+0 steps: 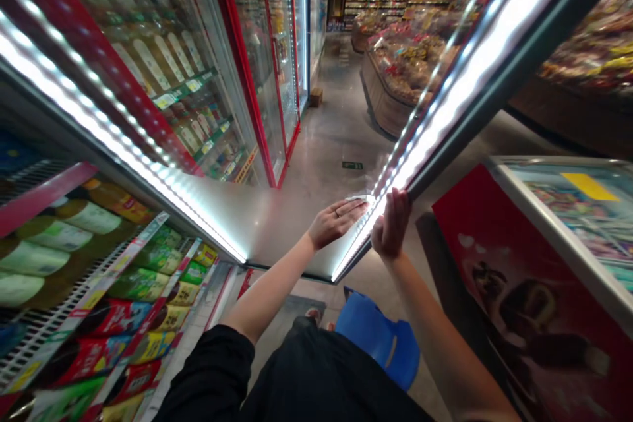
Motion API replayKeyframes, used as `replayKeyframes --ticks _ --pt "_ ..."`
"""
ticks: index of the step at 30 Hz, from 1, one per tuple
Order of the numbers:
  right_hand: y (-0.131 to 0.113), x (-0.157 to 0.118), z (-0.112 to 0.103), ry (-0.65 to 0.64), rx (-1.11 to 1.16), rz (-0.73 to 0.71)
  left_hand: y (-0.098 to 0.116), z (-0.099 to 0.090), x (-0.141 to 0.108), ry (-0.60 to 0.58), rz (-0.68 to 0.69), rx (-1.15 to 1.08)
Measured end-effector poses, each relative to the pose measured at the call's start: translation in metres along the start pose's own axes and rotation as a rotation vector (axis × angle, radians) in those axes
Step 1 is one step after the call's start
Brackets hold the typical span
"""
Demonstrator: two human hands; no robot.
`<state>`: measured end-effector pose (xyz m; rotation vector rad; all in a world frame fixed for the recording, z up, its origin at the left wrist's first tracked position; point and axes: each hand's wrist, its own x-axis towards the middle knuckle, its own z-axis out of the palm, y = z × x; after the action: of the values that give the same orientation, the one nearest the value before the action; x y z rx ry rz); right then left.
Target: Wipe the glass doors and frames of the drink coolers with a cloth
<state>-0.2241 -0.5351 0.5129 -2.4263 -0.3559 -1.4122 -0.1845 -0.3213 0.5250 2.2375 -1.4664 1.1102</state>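
Observation:
A glass cooler door (291, 204) stands swung out in front of me, lit by bright LED strips along both its sides. My left hand (337, 222) lies against the glass near the right strip, with fingers extended over a white cloth or tissue (360, 198); only the upper edge of it shows. A ring is on one of its fingers. My right hand (394, 224) is wrapped around the outer edge of the door frame (459, 99), just beside the left hand. Its fingertips point upward along the frame.
Cooler shelves with packaged goods (143, 283) and bottles (54, 237) are at left. A blue plastic stool (373, 336) stands close by my legs. At right is a red chest freezer (494, 264). Through the glass show red-framed coolers (247, 72) and a wooden display bin (386, 95).

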Motion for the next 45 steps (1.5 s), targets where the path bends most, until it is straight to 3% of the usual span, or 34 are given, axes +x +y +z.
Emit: replayKeyframes --ticks 6,10,14,17,20,23,26,29,34,41,45 --pt "-0.002 0.005 -0.003 0.018 0.028 -0.031 0.004 0.007 -0.002 -0.057 0.015 0.011" --pt "-0.016 0.008 -0.001 0.034 -0.006 0.013 -0.014 -0.009 -0.018 -0.072 0.059 0.007" --pt "-0.036 0.011 0.005 0.015 -0.083 0.135 -0.025 -0.016 -0.012 -0.032 0.061 -0.003" --pt "-0.051 0.015 0.007 0.028 -0.131 0.160 -0.027 -0.015 -0.009 -0.052 0.141 -0.042" --pt "-0.066 0.019 0.009 -0.038 -0.136 0.166 -0.037 -0.022 -0.020 -0.087 0.219 -0.068" --pt "-0.076 0.022 0.014 -0.095 -0.134 0.206 -0.058 -0.040 -0.037 -0.020 0.210 -0.034" --pt "-0.077 0.021 0.021 -0.085 -0.146 0.220 -0.076 -0.058 -0.046 0.064 0.190 0.001" --pt "-0.071 0.017 0.026 -0.061 -0.155 0.227 -0.085 -0.068 -0.046 0.051 0.221 0.012" --pt "-0.064 0.009 0.024 -0.024 -0.141 0.250 -0.091 -0.076 -0.055 0.066 0.267 0.032" --pt "-0.067 0.011 0.022 -0.029 -0.131 0.334 -0.112 -0.087 -0.099 0.068 0.160 -0.026" --pt "-0.070 0.017 0.023 -0.014 -0.114 0.354 -0.116 -0.082 -0.097 0.006 0.274 -0.027"
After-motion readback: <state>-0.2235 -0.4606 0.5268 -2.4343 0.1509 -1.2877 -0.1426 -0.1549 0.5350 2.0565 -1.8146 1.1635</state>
